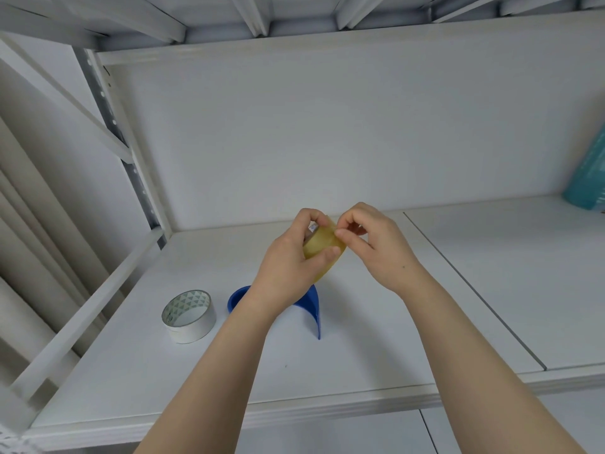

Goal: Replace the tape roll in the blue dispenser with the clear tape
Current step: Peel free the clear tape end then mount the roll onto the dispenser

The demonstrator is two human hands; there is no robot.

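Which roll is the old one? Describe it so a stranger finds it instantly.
On the white shelf, look left of the blue dispenser. The white roll lies flat there, untouched; unlike the yellowish clear tape held in both hands, it has a triangle-patterned core.

The clear tape roll (322,257) is looking like glossy, see-through yellowish plastic film, smooth all round. The blue dispenser (309,304) is reading as smooth moulded plastic with a soft sheen. Near left, the white tape roll (189,317) is showing a matt, papery outer face, and its core is looking like printed card with a triangle pattern. The shelf board (360,339) is coming across as smooth, matt white laminate. The perforated upright (131,165) on the left is looking like painted metal. Far right, the teal pack (587,178) is looking slightly shiny, like plastic wrap.
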